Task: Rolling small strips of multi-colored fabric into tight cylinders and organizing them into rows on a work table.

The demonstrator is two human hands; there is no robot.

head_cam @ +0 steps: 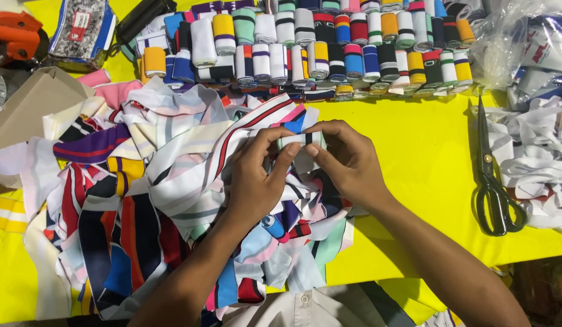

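Yellow desk (414,151); at 12 o'clock, striped fabric rolls (329,48) in orange, blue, white, black. At 9 o'clock, striped strips (141,200) in red, navy, purple, white. At 3 o'clock, black scissors (493,181).

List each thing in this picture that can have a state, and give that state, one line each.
left hand: gripping the fabric roll
right hand: gripping the fabric roll
fabric roll: rolled tight, held between both hands
scissors: shut, lying flat
finished rolls: rolled, stacked in rows
fabric strips: unrolled, heaped loose
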